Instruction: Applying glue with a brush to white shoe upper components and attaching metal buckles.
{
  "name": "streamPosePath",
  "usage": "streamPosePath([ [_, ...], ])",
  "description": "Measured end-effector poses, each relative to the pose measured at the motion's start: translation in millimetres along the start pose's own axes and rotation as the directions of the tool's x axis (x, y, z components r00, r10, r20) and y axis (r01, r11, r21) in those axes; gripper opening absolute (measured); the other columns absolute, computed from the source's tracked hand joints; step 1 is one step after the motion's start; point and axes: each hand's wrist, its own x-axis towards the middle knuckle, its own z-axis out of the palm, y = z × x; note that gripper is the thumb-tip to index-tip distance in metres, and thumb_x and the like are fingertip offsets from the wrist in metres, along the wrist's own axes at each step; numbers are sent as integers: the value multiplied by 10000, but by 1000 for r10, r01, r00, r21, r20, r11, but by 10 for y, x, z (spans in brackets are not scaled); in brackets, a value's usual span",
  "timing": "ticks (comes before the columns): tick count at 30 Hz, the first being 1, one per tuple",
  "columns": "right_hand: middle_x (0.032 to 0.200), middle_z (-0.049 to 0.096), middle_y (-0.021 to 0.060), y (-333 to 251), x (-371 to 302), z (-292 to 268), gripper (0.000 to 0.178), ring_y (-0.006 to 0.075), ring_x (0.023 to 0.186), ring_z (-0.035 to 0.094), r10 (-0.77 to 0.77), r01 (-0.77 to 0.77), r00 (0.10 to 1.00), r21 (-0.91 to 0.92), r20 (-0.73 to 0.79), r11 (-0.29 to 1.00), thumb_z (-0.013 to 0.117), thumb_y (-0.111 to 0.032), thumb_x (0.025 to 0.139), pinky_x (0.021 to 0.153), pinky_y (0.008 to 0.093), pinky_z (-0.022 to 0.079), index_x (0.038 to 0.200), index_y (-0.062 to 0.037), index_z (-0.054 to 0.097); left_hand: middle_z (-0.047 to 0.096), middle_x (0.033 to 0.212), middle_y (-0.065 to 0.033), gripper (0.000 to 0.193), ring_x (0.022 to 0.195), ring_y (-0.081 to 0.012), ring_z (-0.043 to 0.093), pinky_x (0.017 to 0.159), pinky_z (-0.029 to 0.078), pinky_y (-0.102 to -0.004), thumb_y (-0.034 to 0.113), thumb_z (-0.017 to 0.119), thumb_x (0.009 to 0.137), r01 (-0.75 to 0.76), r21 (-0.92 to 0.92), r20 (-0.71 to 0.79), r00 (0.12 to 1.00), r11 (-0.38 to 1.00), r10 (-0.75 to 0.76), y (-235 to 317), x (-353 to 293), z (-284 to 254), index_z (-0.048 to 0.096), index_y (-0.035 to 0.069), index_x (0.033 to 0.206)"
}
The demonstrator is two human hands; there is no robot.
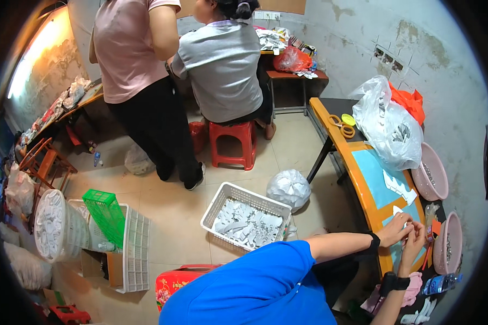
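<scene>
At the orange-edged table, my left hand (394, 230) and my right hand (413, 247) meet with fingers pressed together. Whatever lies between them is hidden and too small to name. A small white piece (398, 209) shows just beyond my left hand, and I cannot tell whether it is held. Under both hands is a light-blue mat (386, 221). Farther up, a row of white cut-out pieces (398, 187) lies across a second blue mat (371, 165). To the right stand two pink bowls (454, 238) containing small, shiny parts.
Orange-handled scissors (341, 125) and a bulging clear bag (387, 130) occupy the table's far end. A water bottle (442, 284) is near my right forearm. On the floor sits a white basket (225, 192) of white pieces. Two people are beyond, one on a red stool (232, 142).
</scene>
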Motion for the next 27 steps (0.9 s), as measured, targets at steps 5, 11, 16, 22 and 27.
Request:
streamPosePath([
  [5,1026,628,55,109,-336,184,194,20,586,487,132,-118,978,95,-163,988,559,-155,1054,468,163,326,1189,-16,553,535,1162,-215,298,1128,-380,491,1005,403,-431,231,434,1050,7,32,-6,1000,999,-7,-143,13,0,511,-27,1177],
  [11,1076,634,45,5,-465,225,244,16,633,466,165,-166,937,23,-308,986,508,-166,1075,525,163,335,1261,-10,538,538,1169,-217,330,1156,-377,482,1032,387,-424,255,427,1055,78,-97,59,996,992,-73,-33,-72,-24,508,-29,1201],
  [16,1210,587,53,305,-621,125,330,90,939,549,42,-72,973,-125,-228,990,511,-182,1079,753,215,425,1351,5,499,494,1199,-212,364,1181,-376,456,1034,381,-421,310,428,1057,122,-124,233,968,985,-90,82,-34,-126,480,-12,1219],
  [22,1268,568,90,249,-593,165,350,144,1070,565,103,-119,969,-61,-224,991,528,-161,1071,891,257,456,1372,10,476,476,1164,-205,349,1154,-367,467,1010,390,-413,311,428,1059,199,-164,264,953,966,-151,146,-9,-179,484,-6,1194],
  [27,1270,573,93,253,-614,184,320,162,1115,573,5,-26,983,-112,-182,993,525,-113,1065,949,279,465,1357,13,491,504,1130,-201,316,1144,-363,475,1001,398,-420,279,466,1039,102,-115,195,978,988,-79,54,-35,-70,511,-12,1154],
])
